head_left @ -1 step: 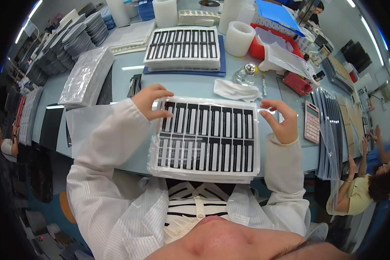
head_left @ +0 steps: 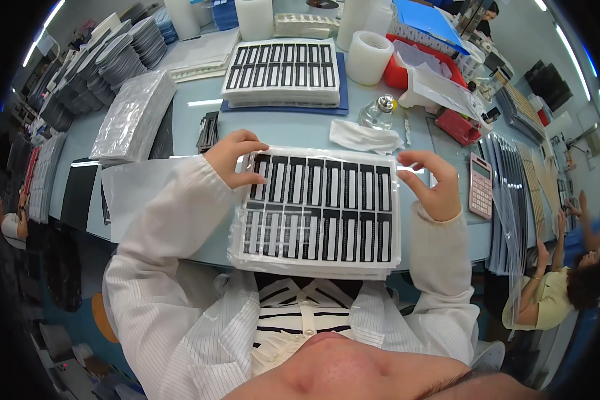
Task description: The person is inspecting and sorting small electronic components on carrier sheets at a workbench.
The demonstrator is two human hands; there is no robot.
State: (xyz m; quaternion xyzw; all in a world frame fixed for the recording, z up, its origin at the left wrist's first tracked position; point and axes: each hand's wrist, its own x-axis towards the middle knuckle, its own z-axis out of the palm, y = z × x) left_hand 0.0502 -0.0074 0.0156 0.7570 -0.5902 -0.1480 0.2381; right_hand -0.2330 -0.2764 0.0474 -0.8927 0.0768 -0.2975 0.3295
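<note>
A stack of clear plastic trays (head_left: 396,230) lies in front of me at the table's near edge, the top one filled with rows of black-and-white rectangular pieces (head_left: 331,183). Clear film glints over its lower left part. My left hand (head_left: 237,160) is at the stack's far left corner, thumb and fingers apart, fingertips over the rim. Beside the far right corner is my right hand (head_left: 435,183), its thumb and forefinger spread and their tips close to the edge. Whether those tips touch the tray I cannot tell.
Beyond lies another filled tray stack (head_left: 280,73) on a blue board. A white cloth (head_left: 365,137), a glass bottle (head_left: 378,112) and a pink calculator (head_left: 480,187) are to the right. A wrapped stack (head_left: 132,119) stands left. Other people work at both sides.
Barely anything differs. My right hand sits very slightly nearer the tray's right edge.
</note>
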